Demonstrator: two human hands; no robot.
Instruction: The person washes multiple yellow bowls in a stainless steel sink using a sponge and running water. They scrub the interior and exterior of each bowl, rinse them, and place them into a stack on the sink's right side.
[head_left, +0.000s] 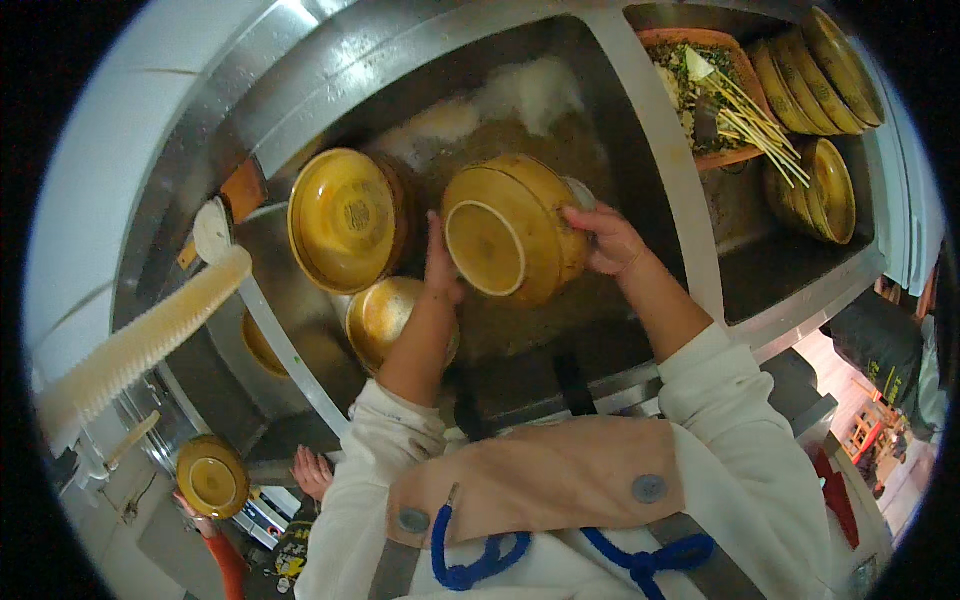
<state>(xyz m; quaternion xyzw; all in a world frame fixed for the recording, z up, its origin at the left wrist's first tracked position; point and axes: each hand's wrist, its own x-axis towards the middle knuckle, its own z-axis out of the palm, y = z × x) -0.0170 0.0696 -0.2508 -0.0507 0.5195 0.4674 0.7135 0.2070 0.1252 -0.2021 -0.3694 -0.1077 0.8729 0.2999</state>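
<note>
A yellow-brown bowl (551, 232) is tilted over the middle sink basin, its ringed foot facing me. My right hand (615, 244) grips its right side, thumb on the outer wall. Part of a whitish thing (580, 192) shows behind that edge, too hidden to name. Against the bowl's left side lies my left hand (442, 259), fingers pointing up and away from me. To the left sits a tilted yellow bowl (341, 217), seemingly with more beneath it. Another bowl (382, 315) lies partly behind my left forearm.
Cloudy water (525, 330) covers the basin floor. In the right basin are an orange container (720, 160) of food scraps and wooden skewers, and stacked bowls (832, 191). A ribbed hose (150, 345) crosses at left. Lower left, another person's hand (199, 517) holds a bowl (212, 480).
</note>
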